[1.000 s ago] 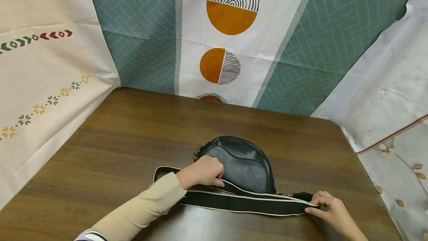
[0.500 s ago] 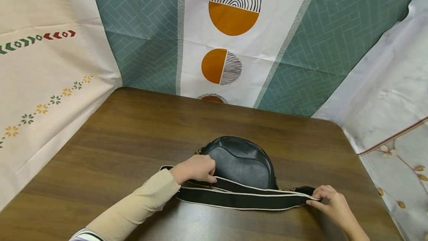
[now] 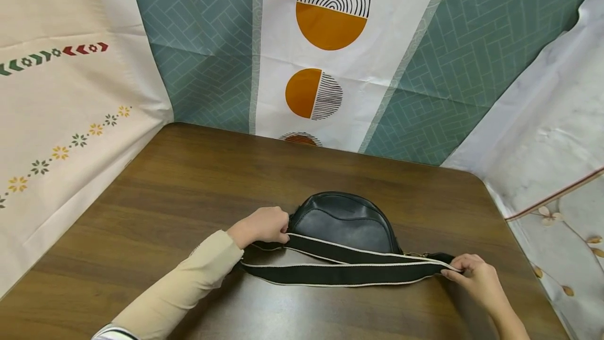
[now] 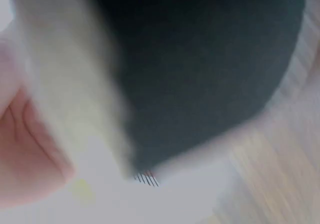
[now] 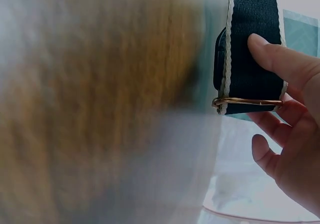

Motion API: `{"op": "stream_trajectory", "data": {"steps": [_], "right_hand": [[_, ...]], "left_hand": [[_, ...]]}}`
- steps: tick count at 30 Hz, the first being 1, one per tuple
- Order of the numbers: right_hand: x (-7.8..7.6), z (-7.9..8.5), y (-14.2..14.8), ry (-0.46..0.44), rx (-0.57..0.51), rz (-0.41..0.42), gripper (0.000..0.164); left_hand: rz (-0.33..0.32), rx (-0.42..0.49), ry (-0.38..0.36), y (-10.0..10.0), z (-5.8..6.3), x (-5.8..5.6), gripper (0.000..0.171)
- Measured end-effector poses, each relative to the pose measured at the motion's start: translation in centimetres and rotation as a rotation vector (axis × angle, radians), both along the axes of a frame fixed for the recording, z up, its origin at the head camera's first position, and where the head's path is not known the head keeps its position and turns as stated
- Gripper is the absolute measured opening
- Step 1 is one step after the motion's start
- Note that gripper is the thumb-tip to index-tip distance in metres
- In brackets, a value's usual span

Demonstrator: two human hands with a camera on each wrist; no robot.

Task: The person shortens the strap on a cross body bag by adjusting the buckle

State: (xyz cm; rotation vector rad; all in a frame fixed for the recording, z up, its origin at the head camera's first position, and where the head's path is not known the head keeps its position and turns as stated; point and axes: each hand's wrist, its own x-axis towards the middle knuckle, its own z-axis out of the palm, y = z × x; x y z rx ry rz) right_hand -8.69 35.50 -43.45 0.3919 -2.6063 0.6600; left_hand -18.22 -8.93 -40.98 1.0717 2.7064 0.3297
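A black half-round shoulder bag (image 3: 349, 224) stands on the table in the head view, its wide black strap (image 3: 349, 275) with white edges stretched out in front. My left hand (image 3: 264, 224), at the bag's left end, grips the strap with curled fingers. Close up in the left wrist view, the strap (image 4: 210, 68) is blurred and the fingertips are hidden. Off the bag's right end, my right hand (image 3: 478, 276) pinches the strap's folded end. In the right wrist view its thumb presses the strap (image 5: 255, 13) just above a gold-coloured metal slider (image 5: 250, 101).
The brown wooden table (image 3: 198, 182) spreads around the bag. Behind it hangs a patterned teal and white cloth (image 3: 203, 56). A cream cloth (image 3: 71, 93) borders the left side and a white floral cloth (image 3: 552, 135) the right.
My left hand has moved left and slightly away from me with the strap. The right hand has shifted right and away, drawing the strap straighter. The bag has slid a little to the right.
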Motion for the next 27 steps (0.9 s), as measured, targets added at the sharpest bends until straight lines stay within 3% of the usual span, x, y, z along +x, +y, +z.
{"op": "stream_trajectory", "data": {"steps": [6, 13, 16, 20, 23, 27], "right_hand": [[-0.8, 0.0, 0.7, -0.023, 0.031, -0.025, 0.032], [-1.7, -0.1, 1.2, 0.028, 0.074, -0.018, 0.033], [-2.1, -0.1, 1.3, 0.031, 0.087, -0.043, 0.031], [-2.5, 0.0, 1.5, 0.009, 0.11, -0.095, 0.03], [-2.7, 0.0, 1.8, 0.007, 0.118, -0.11, 0.031], [-2.8, -0.1, 2.3, -0.001, 0.123, -0.095, 0.032]], "left_hand": [[-0.035, 0.045, -0.001, -1.1, 0.3, -0.6, 0.048], [-0.069, 0.093, -0.006, -2.0, 0.3, -1.8, 0.046], [-0.105, 0.151, -0.027, -2.7, 0.3, -2.2, 0.044], [-0.145, 0.23, 0.013, -4.0, 0.3, -2.8, 0.045], [-0.123, 0.26, 0.024, -4.9, 0.1, -3.1, 0.043], [-0.066, 0.254, -0.03, -5.7, -0.2, -3.2, 0.036]]}}
